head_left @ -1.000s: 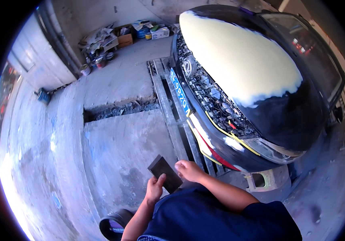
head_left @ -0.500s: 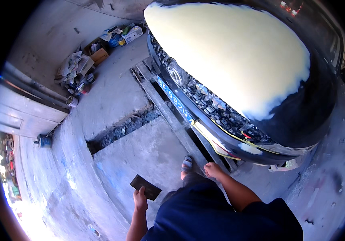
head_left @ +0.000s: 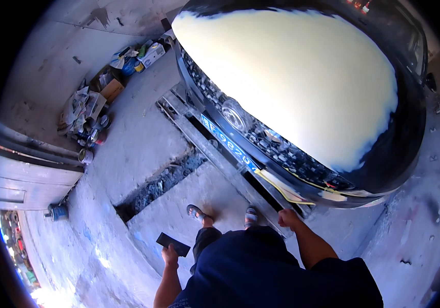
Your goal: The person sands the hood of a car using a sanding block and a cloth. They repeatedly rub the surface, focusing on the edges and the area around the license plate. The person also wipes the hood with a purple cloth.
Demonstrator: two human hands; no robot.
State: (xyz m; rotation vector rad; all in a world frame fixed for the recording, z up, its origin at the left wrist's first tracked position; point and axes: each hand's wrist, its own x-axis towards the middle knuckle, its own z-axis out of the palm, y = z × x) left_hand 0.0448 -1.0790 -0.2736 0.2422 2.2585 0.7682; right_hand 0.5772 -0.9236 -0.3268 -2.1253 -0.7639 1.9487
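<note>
Dark block: a flat, dark rectangular block [head_left: 175, 243], out to the left of the body above the floor, well apart from the car and touching nothing but the hand.
Left hand: the left hand [head_left: 170, 255] has it gripped at the near edge, so that grip's closed around the block.
Right hand: the right hand [head_left: 287, 218] is out near the front bumper, fingers looking curled in. Can't tell if there's anything tucked inside, sorry.
Feet: two sandals, the left one [head_left: 195, 212] on concrete, the right one [head_left: 251, 215] just beside the metal rails [head_left: 179, 114].
Hood so far: a big pale coat [head_left: 292, 77] covers most of the hood, with ragged edges fading into dark paint [head_left: 384, 159]. I'd call the middle well covered; the dark border is bare of it. Can't tell how smooth it is from up here.
Front end: the grille [head_left: 233, 115] is exposed, blue plate [head_left: 228, 145] on, yellow edging [head_left: 292, 197] along the bumper corner. Pale patches there too.
Block vs car: no contact right now, so nothing's being worked on at this instant, far as I can see.
Floor stuff: a trench [head_left: 158, 185] in the concrete, a blue bucket [head_left: 57, 212] by the pale door [head_left: 35, 179], papers [head_left: 76, 105] and a cardboard box [head_left: 112, 90] heaped along the wall.
</note>
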